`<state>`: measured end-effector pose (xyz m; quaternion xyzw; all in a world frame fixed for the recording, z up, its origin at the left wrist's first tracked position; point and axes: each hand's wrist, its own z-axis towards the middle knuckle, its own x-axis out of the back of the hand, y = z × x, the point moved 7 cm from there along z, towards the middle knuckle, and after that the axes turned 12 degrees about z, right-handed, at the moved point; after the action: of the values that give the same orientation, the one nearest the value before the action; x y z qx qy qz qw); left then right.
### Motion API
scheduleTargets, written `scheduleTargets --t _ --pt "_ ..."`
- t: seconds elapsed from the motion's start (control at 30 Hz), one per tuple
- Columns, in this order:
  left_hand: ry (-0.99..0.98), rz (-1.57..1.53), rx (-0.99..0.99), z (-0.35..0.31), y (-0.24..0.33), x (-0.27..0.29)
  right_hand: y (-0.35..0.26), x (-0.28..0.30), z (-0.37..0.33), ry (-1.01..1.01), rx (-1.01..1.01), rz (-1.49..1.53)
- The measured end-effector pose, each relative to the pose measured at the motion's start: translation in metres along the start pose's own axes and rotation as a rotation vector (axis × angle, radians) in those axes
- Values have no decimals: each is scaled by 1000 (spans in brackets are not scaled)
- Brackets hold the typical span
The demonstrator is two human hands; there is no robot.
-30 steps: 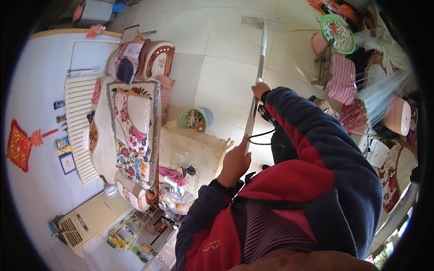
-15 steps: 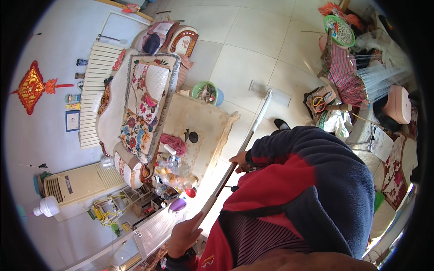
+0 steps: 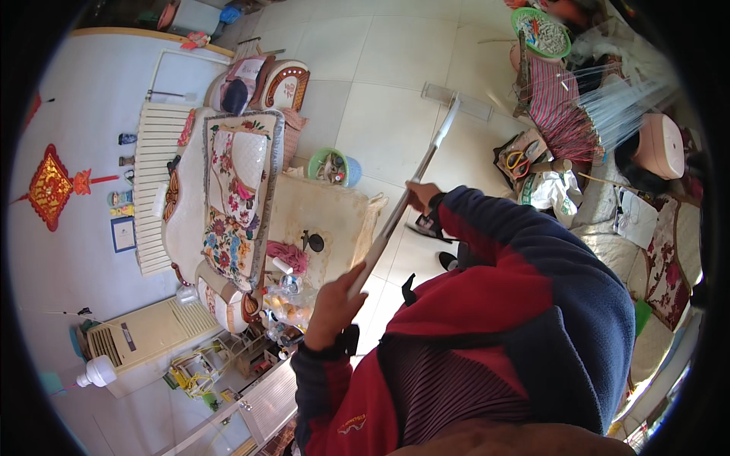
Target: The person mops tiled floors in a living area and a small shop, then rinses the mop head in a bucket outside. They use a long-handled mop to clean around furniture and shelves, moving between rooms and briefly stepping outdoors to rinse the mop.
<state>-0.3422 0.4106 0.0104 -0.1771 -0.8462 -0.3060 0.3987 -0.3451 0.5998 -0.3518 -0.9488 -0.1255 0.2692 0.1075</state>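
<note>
A flat mop (image 3: 426,156) with a long silver and white pole slants away from me, its wide, pale rectangular head (image 3: 458,102) flat on the tiled floor. Near the top end of the pole, my left hand (image 3: 334,308) is wrapped round it. Farther down, at the grey middle section, my right hand (image 3: 422,196) grips the same pole. The mop head lies between the green-and-blue bin and the heap of goods on the right. My shoes show partly below my right forearm.
A cloth-covered table (image 3: 327,216) stands left of the pole, with a bin (image 3: 334,167) at its far end. Beyond it is a sofa (image 3: 190,175) with flowered covers. On the right are scissors (image 3: 518,161), bags, a striped cloth (image 3: 555,95) and a green basket (image 3: 541,34).
Both hands have moved forward with the pole, and the mop head has slid farther away across the tiles. My left arm reaches out more. The view has shifted slightly.
</note>
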Motion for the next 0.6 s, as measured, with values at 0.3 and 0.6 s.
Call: scheduleTargets --t 0.3,0.6 --pt "70 -75 -189 283 132 -14 -153 176 -36 187 38 253" --pt "55 -21 -203 347 129 -76 -101 212 -43 224 -129 257"
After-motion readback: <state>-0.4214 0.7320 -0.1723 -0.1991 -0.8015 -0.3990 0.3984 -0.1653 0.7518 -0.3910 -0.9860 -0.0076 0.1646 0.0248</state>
